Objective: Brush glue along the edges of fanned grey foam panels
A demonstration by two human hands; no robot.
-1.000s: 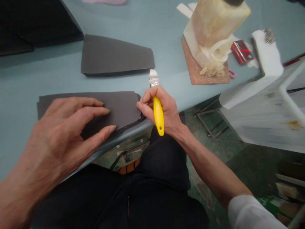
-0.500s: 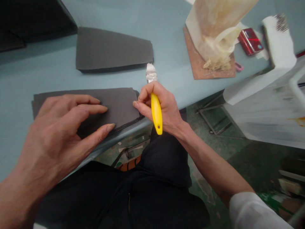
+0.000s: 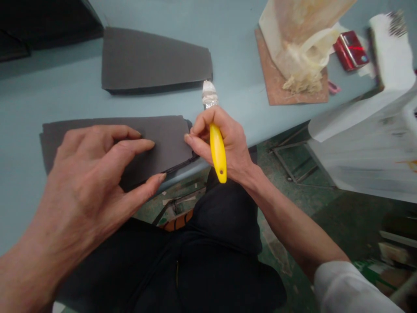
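My left hand lies flat, fingers spread, on a stack of dark grey sheets at the near edge of the pale blue table. My right hand grips a yellow-handled brush whose white glue-caked tip points away from me. The thumb and forefinger of that hand also touch the right edge of the stack. A second grey sheet stack lies farther back on the table.
A glue-stained container stands on a brown board at the back right, with a red box beside it. A white stool stands to the right. Black material lies at the back left. My dark trousers fill the foreground.
My left hand has slid slightly right along the stack, its thumb now at the table edge. My right hand holds the brush in the same place. The view has shifted a little.
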